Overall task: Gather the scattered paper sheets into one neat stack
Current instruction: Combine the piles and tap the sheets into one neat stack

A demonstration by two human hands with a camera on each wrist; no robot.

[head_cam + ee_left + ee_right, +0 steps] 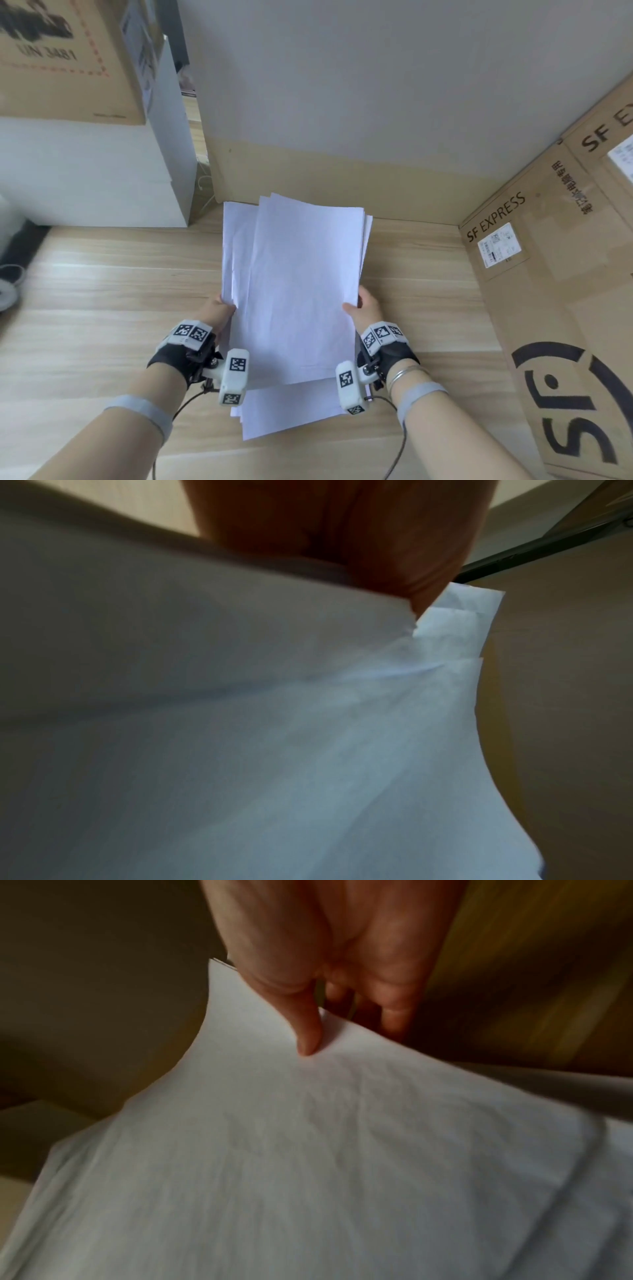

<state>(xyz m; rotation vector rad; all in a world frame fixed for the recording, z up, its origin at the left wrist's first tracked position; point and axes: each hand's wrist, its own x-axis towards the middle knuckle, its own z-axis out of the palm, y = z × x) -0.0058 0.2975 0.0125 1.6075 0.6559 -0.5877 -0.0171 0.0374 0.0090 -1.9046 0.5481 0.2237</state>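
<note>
both hands holding the paper sheets (294,284) between them.
your left hand (216,313) and right hand (366,308) pinch opposite side edges, likely to square uneven corners.

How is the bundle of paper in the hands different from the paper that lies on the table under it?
The held sheets are lifted and gripped at their two side edges by the left hand and the right hand; the sheets on the table lie flat, and no hand holds them. The held sheets show almost whole; the lower ones are mostly hidden. Both are plain white, with uneven edges.
</note>
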